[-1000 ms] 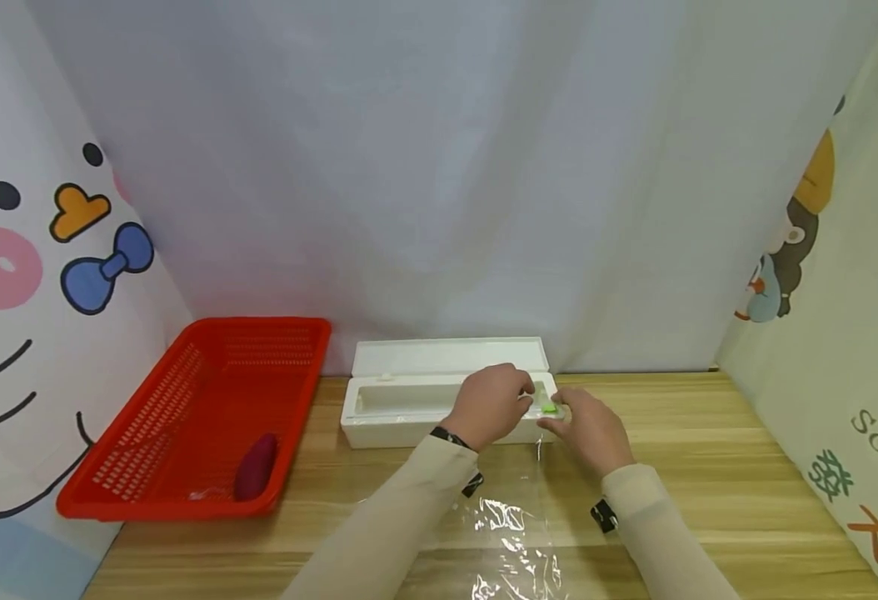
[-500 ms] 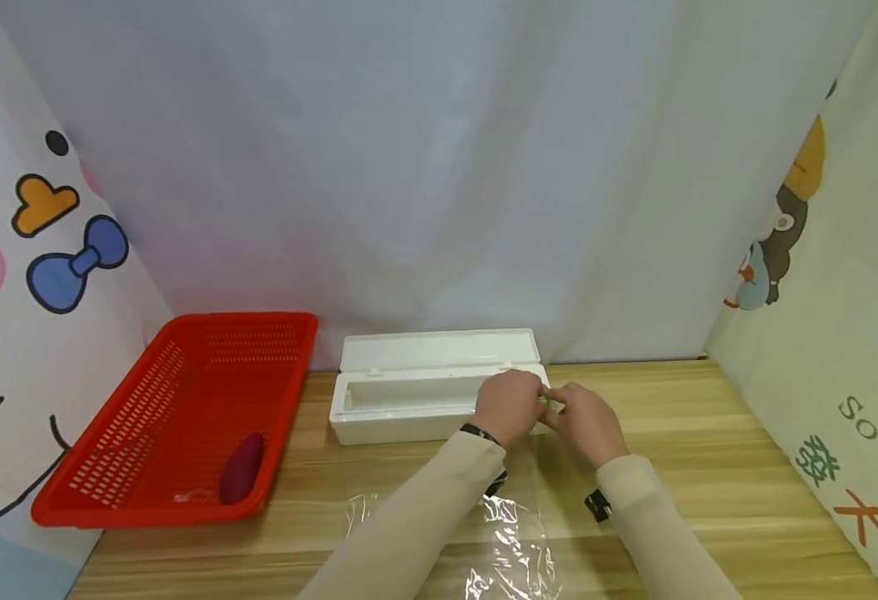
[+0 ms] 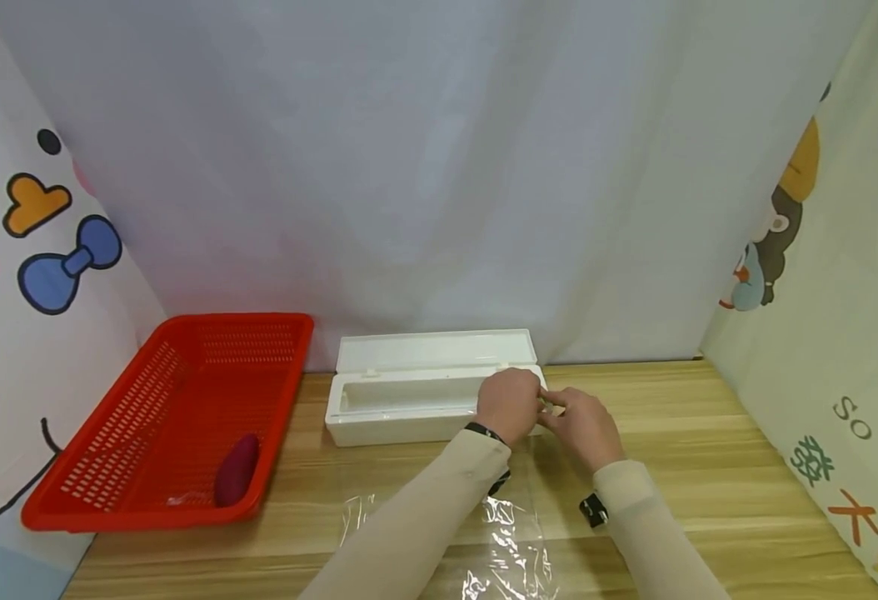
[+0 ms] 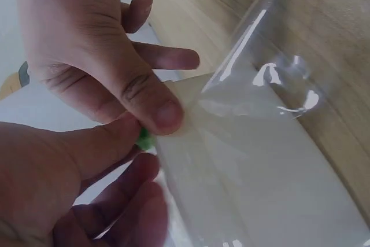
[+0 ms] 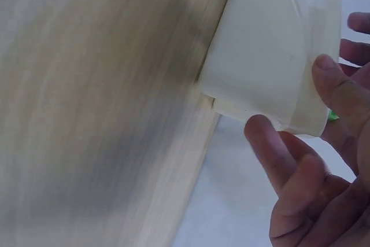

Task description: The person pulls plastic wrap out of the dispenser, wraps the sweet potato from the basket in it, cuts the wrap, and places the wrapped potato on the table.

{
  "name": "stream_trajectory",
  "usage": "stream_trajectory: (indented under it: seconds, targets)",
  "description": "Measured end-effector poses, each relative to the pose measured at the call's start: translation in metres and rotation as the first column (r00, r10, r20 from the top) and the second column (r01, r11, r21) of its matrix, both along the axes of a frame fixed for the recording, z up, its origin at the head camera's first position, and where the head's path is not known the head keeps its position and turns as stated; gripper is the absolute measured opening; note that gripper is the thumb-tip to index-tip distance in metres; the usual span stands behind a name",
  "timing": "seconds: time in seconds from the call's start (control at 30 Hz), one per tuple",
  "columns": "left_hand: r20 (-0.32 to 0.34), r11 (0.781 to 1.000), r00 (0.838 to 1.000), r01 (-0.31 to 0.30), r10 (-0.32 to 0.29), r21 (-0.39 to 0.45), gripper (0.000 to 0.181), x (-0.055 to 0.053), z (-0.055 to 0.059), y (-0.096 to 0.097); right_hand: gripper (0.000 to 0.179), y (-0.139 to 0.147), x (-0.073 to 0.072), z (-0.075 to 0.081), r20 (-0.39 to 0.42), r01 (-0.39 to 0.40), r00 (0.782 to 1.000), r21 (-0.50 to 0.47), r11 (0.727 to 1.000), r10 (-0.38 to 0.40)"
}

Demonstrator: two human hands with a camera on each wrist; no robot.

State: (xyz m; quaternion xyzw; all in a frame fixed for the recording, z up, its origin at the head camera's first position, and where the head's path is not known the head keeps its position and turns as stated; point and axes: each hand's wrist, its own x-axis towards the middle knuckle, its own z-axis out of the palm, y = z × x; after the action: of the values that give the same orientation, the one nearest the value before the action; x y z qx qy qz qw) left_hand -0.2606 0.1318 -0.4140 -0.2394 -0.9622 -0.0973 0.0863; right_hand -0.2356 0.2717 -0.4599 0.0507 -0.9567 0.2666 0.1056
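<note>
A long white cling film box (image 3: 401,429) stands at the back of the table, its lid (image 3: 435,350) tipped back. Clear film (image 3: 510,533) runs from its front edge over the table. Both hands meet at the box's right end. With its thumb on the front edge over the film and its index finger behind, my right hand (image 3: 587,429) grips the corner. My left hand (image 3: 509,407) pinches the small green slider cutter (image 4: 144,139) there; the hands mostly hide it. In the right wrist view, the other right fingers (image 5: 269,146) curl below the box end.
At the left stands a red plastic basket (image 3: 289,417) with a purple, sweet-potato-shaped vegetable (image 3: 236,471) inside. A pale curtain (image 3: 424,167) hangs behind the table, and printed cloth walls (image 3: 806,400) close in both sides. Both forearms reach across the wooden table (image 3: 671,433).
The left hand has moved right along the box until its fingers meet the right hand at the green slider. The right hand has stayed at the box end. The head view has shifted slightly.
</note>
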Motion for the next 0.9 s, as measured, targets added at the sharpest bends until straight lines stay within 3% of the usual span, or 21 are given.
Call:
stream_trajectory:
  seconds: [0.37,0.9]
  targets:
    - [-0.047,1.000,0.999,-0.023,0.023,-0.015,0.009,-0.004,-0.008,-0.002,0.038,-0.003,0.001,-0.006,-0.021,0.036,0.999,-0.012,0.999,-0.036]
    - [-0.073,1.000,0.997,0.014,-0.015,-0.007,0.016,-0.008,-0.016,-0.005,0.042,0.001,0.003,-0.009,-0.041,0.054,0.998,-0.070,0.996,-0.057]
